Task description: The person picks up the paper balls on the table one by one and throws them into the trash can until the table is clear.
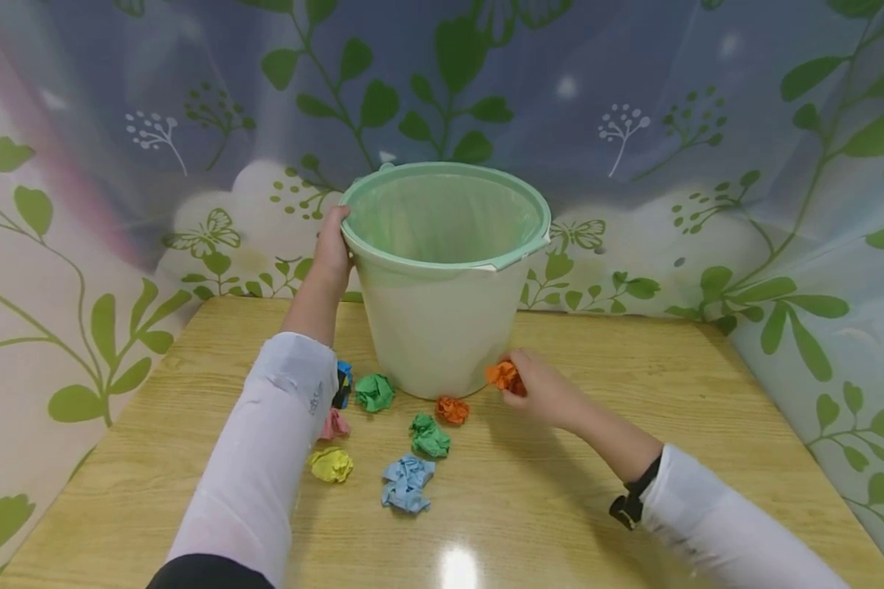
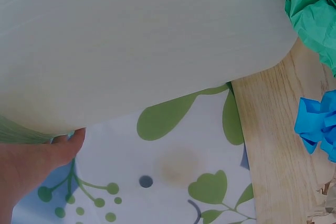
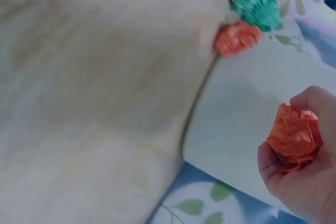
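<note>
A tall cream bucket (image 1: 442, 319) with a pale green rim stands near the back of the wooden table. My left hand (image 1: 333, 245) grips its rim on the left side; in the left wrist view, the fingers (image 2: 73, 142) bend over that edge. Low beside the bucket's right base, my right hand (image 1: 541, 388) holds an orange crumpled paper ball (image 3: 295, 136) between thumb and curled fingers. Another orange paper ball (image 1: 453, 411) lies at the bucket's foot. Green paper balls (image 1: 375, 393) lie to the left and in front of it.
On the table (image 1: 633, 491) there are also a light blue paper ball (image 1: 408, 484), a yellow one (image 1: 331, 465), a pink one (image 1: 335, 424) and a blue one (image 1: 344, 378) partly behind my left sleeve. A leaf-patterned backdrop (image 1: 633, 204) rises behind the table.
</note>
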The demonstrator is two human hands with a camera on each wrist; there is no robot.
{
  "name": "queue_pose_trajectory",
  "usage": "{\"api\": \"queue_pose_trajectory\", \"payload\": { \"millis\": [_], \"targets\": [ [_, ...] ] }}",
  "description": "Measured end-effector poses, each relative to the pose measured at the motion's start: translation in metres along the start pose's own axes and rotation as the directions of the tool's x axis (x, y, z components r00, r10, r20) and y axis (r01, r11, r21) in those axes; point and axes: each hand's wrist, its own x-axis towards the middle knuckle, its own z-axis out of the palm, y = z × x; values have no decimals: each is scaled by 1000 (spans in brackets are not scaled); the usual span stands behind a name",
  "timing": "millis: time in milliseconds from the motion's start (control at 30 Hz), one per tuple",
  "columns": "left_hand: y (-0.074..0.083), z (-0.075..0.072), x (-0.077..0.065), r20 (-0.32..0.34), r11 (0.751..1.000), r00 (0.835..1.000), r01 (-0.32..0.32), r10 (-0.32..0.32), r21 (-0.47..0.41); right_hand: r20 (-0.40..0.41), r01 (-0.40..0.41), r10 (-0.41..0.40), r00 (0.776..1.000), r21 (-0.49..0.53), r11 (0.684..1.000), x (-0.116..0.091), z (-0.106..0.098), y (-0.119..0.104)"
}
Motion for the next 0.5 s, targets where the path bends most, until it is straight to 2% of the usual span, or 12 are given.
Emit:
{"api": "queue_pose_trajectory", "payload": {
  "millis": [167, 367, 500],
  "targets": [
    [-1, 0, 1, -4, 1000, 1000, 2, -2, 1, -52, -22, 26, 998, 72, 997, 2, -24, 0],
    [0, 0, 1, 2, 1000, 1000, -4, 4, 2, -163, -7, 14, 987, 48, 999, 8, -57, -1],
    [0, 1, 0, 4, 1000, 1000, 9, -9, 1, -193, -45, 59, 979, 78, 996, 8, -79, -2]
  ]
}}
